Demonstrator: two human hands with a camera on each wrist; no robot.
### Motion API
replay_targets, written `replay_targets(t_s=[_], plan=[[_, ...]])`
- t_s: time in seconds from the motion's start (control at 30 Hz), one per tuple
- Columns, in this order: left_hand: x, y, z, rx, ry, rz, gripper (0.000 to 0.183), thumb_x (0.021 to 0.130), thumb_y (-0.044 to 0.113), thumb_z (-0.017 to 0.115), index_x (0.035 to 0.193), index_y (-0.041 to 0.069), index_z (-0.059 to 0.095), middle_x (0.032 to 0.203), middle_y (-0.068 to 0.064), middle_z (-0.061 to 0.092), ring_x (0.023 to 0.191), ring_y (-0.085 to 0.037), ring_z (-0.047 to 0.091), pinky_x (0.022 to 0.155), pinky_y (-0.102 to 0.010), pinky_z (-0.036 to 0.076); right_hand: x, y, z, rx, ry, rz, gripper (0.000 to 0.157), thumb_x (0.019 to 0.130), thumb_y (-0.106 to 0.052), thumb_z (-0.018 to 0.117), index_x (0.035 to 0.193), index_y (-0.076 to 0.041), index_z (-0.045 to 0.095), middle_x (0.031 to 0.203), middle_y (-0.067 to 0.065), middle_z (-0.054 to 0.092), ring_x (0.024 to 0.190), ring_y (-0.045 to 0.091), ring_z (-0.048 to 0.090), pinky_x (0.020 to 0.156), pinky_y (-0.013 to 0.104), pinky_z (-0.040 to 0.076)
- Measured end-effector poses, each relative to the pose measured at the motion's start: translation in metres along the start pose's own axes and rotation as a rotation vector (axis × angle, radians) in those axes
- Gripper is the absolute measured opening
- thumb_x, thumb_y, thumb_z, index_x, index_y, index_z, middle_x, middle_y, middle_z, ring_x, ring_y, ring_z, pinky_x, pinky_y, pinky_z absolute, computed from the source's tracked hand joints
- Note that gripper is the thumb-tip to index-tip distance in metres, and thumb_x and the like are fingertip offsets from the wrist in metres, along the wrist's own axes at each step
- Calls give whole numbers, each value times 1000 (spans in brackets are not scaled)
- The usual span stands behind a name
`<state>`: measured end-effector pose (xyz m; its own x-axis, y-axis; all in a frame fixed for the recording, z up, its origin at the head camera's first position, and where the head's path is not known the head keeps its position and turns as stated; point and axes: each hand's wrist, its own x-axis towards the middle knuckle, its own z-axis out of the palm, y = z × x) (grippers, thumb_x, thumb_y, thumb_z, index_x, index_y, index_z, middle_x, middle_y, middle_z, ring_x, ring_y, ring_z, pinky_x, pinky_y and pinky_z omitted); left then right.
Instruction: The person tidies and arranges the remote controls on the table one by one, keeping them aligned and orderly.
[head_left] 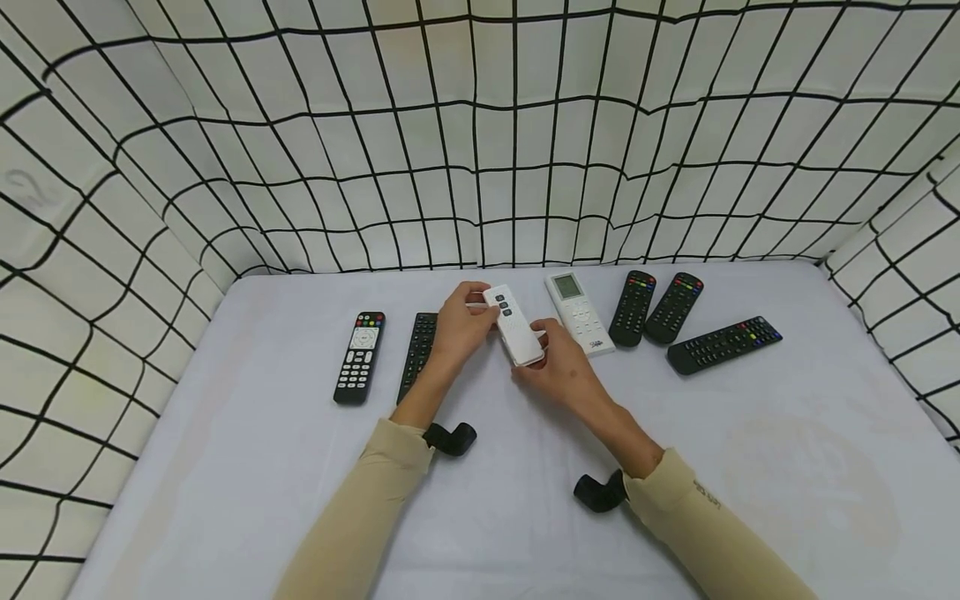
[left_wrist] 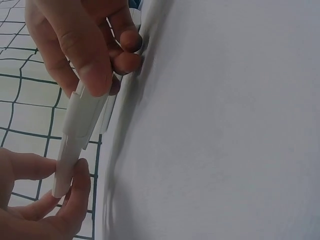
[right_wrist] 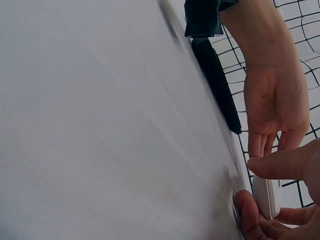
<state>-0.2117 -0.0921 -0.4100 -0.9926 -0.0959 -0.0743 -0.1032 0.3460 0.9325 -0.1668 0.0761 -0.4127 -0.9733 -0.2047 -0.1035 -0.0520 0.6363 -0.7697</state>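
A slim white remote control [head_left: 514, 327] with a few dark buttons at its far end is held up between both hands. My left hand [head_left: 465, 325] pinches the button end, thumb on one side and fingers on the other. My right hand [head_left: 561, 368] grips the near end between thumb and fingers. In the left wrist view, a stepped edge shows partway along the white remote [left_wrist: 75, 120]. The right wrist view shows only one end of the remote [right_wrist: 264, 197], partly covered by the fingers. Beside the right hand lies a larger white remote with a screen [head_left: 577, 312].
Left of the hands lie a black remote with white keys [head_left: 358, 358] and another black remote [head_left: 417, 350], partly behind the left arm. Three black remotes lie to the right, one of them slanted [head_left: 723, 344]. Black grid netting [head_left: 480, 167] over white walls borders the white table [head_left: 262, 467].
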Motion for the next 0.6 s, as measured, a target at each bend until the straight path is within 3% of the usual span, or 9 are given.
replay_targets(t_s=[0.6], plan=[[-6,-6,-5,33,-54,-15,41,98,10,67,138,3,61,134,-17,65,114,-29,72,79,-26,55,-16,-1,2,61,-26,10,73,86,-6,84,148,3,45,115,20,67,84,18,61,72,24,48]])
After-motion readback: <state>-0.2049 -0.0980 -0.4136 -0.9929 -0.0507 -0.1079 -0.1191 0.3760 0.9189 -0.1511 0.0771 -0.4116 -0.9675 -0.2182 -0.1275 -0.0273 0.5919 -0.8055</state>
